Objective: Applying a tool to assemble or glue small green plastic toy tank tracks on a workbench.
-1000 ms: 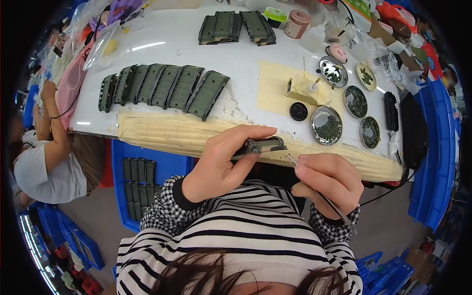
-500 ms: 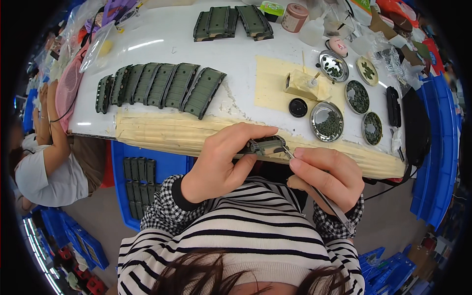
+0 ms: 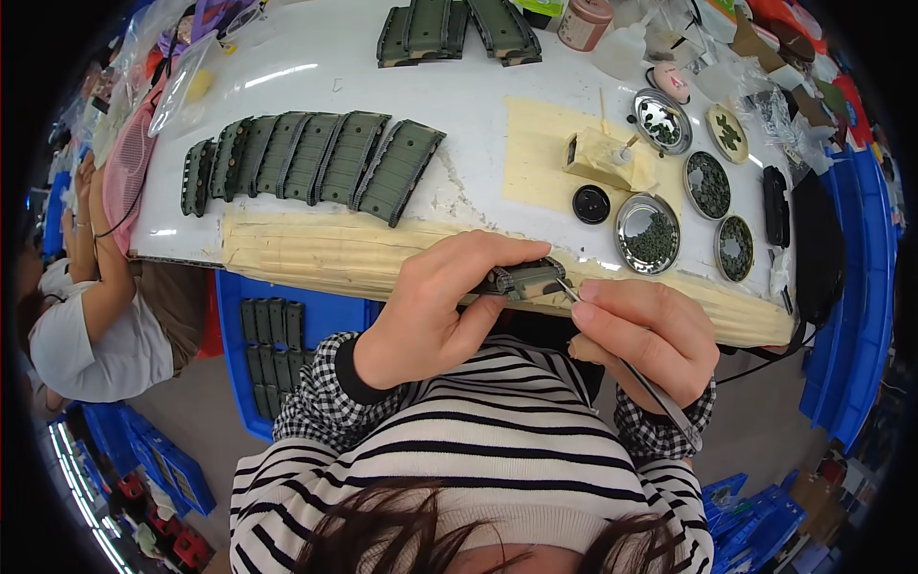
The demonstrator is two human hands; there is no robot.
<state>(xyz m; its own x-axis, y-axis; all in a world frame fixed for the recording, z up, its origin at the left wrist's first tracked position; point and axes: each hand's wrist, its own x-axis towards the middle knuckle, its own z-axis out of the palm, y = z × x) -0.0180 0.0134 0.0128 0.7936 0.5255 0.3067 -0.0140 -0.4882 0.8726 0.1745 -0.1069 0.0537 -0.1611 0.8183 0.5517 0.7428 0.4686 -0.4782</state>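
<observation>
Green casing (image 3: 532, 282) in my left hand (image 3: 430, 311), between twelve and one o'clock.
My left thumb and fingers pinch its sides; my right hand (image 3: 655, 335) grips one slim metal tool (image 3: 672, 412), tip at the three-o'clock end, contact unclear. I judge it light, stiff; hold by the long edges. Table (image 3: 469, 105): six row pieces (image 3: 316, 158) at eleven o'clock, three back pieces (image 3: 427, 33) at twelve, five dishes (image 3: 627, 227) at one.

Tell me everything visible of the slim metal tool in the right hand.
The slim tool looks like silvery metal, pointed at its front and broader toward its rear. Held slanting in the right grip, its rear end lies by the checked cuff. Its tip is at the green piece; whether they touch is unclear.
</observation>
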